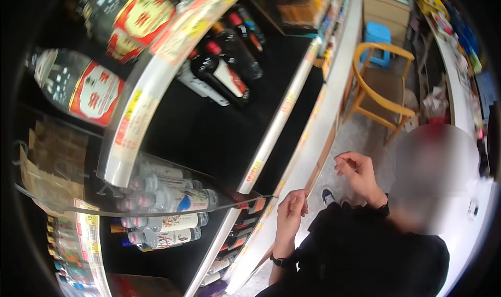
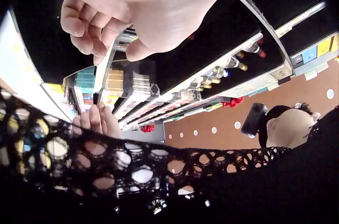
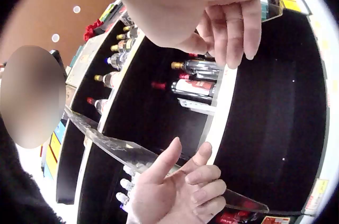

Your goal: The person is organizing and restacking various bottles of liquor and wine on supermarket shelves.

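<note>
While hands (image 1: pixel 358 174) hover, shelves (image 1: pixel 282 109) hold bottles (image 1: pixel 229 80).

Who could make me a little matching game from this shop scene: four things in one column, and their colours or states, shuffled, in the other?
Column one:
1. Stool
2. Armchair
3. Dark bottles
4. Clear bottles

Column two:
A. See-through, with pale labels, packed close together
B. Bright blue
C. Some with red tops
D. Light wooden frame with a curved back

Right pairs: 1-B, 2-D, 3-C, 4-A.
</note>
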`<state>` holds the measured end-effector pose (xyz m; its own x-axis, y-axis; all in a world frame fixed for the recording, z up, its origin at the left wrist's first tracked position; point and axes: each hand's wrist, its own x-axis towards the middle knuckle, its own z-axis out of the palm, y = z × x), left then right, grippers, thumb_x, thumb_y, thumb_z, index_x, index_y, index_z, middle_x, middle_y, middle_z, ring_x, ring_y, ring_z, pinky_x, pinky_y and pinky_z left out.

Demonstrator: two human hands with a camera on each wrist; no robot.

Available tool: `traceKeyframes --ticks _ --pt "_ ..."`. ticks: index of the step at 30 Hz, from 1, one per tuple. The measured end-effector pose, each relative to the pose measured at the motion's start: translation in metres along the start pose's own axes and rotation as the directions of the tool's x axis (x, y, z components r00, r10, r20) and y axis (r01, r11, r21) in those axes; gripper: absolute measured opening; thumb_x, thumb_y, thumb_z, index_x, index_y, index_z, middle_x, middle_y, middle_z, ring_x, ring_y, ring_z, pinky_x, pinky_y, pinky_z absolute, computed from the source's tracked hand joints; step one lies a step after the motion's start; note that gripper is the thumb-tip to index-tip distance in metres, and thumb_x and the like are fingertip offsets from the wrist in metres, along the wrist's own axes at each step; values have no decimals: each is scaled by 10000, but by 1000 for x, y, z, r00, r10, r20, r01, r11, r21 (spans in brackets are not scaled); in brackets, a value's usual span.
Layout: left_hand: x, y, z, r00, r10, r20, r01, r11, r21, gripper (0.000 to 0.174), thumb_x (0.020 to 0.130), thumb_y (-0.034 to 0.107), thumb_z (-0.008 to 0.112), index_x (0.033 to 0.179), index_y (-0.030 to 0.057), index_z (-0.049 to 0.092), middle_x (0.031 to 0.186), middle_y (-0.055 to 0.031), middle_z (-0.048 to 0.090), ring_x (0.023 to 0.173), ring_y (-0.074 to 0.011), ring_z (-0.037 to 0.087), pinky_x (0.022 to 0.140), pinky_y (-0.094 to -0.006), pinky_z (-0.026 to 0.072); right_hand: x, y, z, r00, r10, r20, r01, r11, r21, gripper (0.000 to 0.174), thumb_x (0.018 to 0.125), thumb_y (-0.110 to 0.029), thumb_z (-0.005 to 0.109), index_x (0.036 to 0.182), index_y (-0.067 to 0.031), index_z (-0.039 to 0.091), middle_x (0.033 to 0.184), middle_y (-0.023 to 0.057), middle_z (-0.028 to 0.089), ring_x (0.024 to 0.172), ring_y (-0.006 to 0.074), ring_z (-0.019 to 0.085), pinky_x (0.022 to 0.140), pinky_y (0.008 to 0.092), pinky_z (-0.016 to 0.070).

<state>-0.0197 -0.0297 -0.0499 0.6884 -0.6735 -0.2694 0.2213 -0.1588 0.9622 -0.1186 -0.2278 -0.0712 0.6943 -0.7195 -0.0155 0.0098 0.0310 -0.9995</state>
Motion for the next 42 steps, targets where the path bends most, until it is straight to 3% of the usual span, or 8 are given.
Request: traceKeyframes --ticks 9,13,17,23,26,30,35,42 --pt "24 29 -16 996 -2 -88 2 1000 -10 279 1034 260 562 1112 11 661 762 7 587 676 -61 522 625 -218 409 65 8 34 988 -115 106 98 983 155 148 968 -52 602 1043 58 669 867 77 699 751 140 684 680 273 561" --pt "40 55 -14 953 164 -253 -134 982 134 244 955 137 684 1150 -2 634 784 8 583 735 -69 561 704 -220 464 92 -3 48 970 -163 182 136 979 152 148 972 -62 621 1047 55 671 870 89 703 744 133 680 668 270 565" --pt "82 96 -5 736 550 -395 -343 805 484 789 743 169 874 1390 22 446 1072 -75 599 909 -148 598 818 -296 510 125 -10 47 948 -176 265 142 980 141 145 968 -67 634 1043 49 675 847 84 707 732 129 679 662 265 558" --pt "178 158 15 419 693 -586 -66 667 742 1084 680 349 913 1502 6 295 1295 -218 539 1137 -316 586 903 -401 508 183 -11 6 922 -207 327 154 971 182 138 963 -70 644 1034 42 683 821 90 712 696 133 681 654 258 544" --pt "214 184 21 388 671 -632 33 675 737 1139 657 415 921 1487 -33 282 1299 -258 530 1142 -337 592 925 -424 510 206 -26 -6 873 -311 377 296 950 99 134 951 -58 654 1031 46 683 811 104 713 683 135 681 652 257 537" --pt "237 203 25 269 687 -675 135 667 733 1031 665 408 917 1403 -36 352 1195 -239 603 1046 -341 650 867 -403 543 233 -32 -12 837 -354 417 341 934 107 124 937 -37 662 1019 53 684 809 107 717 696 138 687 663 257 536" --pt "243 195 12 287 757 -588 3 613 790 748 736 315 882 1246 -30 457 970 -177 715 833 -267 726 772 -368 568 253 -29 -8 825 -337 454 313 941 130 110 929 -21 663 1007 54 684 803 110 716 703 149 690 681 259 535" --pt "220 183 11 321 564 -761 -153 824 546 709 775 135 864 1305 -28 422 1121 -178 665 984 -211 684 791 -324 564 282 -72 14 677 -607 416 624 773 114 140 879 36 670 1018 37 689 828 125 695 744 183 681 684 270 523"
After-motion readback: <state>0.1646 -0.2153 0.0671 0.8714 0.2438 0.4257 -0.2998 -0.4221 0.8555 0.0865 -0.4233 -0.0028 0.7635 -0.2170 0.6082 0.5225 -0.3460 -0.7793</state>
